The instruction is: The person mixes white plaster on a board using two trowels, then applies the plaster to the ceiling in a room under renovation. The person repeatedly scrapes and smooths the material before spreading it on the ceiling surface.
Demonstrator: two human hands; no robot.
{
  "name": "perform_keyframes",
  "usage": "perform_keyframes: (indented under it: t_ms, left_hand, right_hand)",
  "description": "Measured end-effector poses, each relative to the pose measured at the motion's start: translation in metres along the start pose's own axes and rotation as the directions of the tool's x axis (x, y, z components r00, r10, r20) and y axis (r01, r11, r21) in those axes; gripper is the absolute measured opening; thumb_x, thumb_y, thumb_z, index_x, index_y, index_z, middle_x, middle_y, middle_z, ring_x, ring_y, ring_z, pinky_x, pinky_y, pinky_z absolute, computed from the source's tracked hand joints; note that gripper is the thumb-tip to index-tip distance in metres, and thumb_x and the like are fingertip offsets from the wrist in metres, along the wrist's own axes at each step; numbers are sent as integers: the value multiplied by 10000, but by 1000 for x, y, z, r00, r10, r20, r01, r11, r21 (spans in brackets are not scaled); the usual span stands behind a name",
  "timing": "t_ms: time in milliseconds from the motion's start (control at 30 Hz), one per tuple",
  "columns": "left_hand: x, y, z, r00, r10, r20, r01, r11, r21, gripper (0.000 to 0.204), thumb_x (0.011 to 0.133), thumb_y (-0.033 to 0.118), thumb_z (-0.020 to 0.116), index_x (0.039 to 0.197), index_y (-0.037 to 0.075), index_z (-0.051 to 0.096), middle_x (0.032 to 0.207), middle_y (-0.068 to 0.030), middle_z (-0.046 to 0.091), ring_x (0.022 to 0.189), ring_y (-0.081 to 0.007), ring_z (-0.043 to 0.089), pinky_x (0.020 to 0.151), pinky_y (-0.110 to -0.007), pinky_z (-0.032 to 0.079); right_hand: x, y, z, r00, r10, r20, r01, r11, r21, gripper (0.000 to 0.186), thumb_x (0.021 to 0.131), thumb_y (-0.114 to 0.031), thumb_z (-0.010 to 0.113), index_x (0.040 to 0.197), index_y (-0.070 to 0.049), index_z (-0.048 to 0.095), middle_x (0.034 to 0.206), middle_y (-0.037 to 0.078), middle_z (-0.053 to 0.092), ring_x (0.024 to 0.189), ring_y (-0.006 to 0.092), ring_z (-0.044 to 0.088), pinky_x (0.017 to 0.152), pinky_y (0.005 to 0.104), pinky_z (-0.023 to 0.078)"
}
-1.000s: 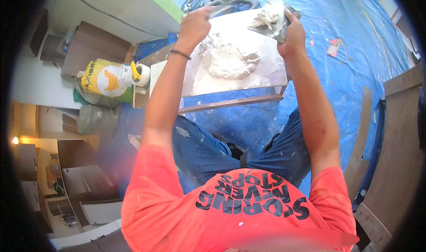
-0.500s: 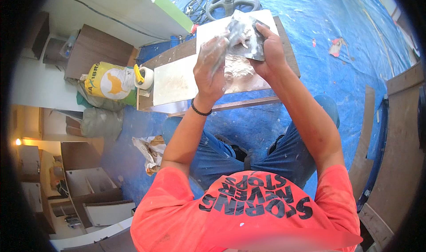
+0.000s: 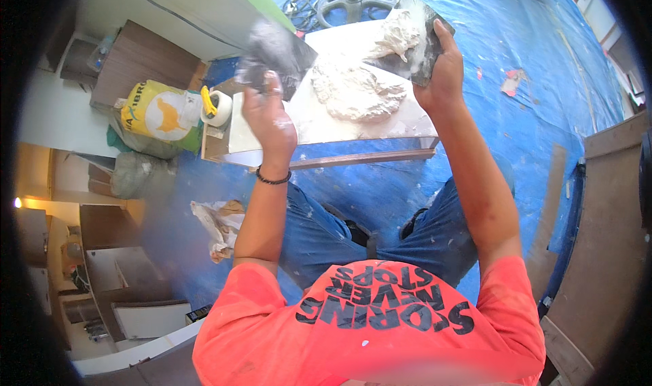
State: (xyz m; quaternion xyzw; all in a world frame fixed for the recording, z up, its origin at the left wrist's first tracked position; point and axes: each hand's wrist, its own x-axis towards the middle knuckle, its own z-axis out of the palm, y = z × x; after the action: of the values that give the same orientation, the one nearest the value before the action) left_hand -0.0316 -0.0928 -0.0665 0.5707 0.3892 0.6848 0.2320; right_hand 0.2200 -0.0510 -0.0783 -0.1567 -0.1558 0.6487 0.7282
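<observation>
A heap of wet white putty (image 3: 353,90) lies on a white board (image 3: 312,131) that rests on a low wooden stand. My left hand (image 3: 274,124) grips a thin, dark, square putty spreader (image 3: 288,63), its face smeared white and slightly blurred. This spreader is tilted above the board's left part. At the board's right side, my right hand (image 3: 443,74) is closed on another dark flat putty spreader (image 3: 429,43), with a thick lump of putty (image 3: 395,36) on its face. White smears mark my left fingers and palm.
A roll of white tape (image 3: 219,111) with a yellow cutter (image 3: 206,99) sits at the stand's left end, beside a yellow bag (image 3: 159,118). A round black base (image 3: 360,6) and cables stand beyond. Crumpled paper (image 3: 221,226) lies on the blue floor sheet (image 3: 326,182).
My hands have moved apart, the left one leftward and the right one rightward, each with a spreader. The putty heap between them is now exposed, and the right spreader's lump shows more plainly.
</observation>
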Motion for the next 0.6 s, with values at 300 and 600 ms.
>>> perform_keyframes:
  t_ms: [300, 600]
  left_hand:
    - [-49, 29, 24, 943, -325, 74, 330, 942, -59, 315, 1014, 113, 583, 1303, -9, 613, 1230, -114, 670, 1098, -201, 667, 986, -344, 530]
    - [-50, 16, 42, 896, -441, 41, 435, 859, -268, 336, 995, 105, 569, 1300, -29, 612, 1230, -121, 674, 1109, -219, 670, 975, -354, 537]
  right_hand:
    - [-14, 5, 3, 996, -75, -57, 68, 991, -117, 481, 1091, -384, 447, 1378, -8, 536, 1302, 134, 627, 1186, 247, 632, 1013, 395, 520]
    - [-18, 23, 17, 983, -143, 119, 177, 916, -359, 523, 1113, -419, 426, 1305, 38, 592, 1224, 177, 657, 1108, 202, 584, 981, 355, 465]
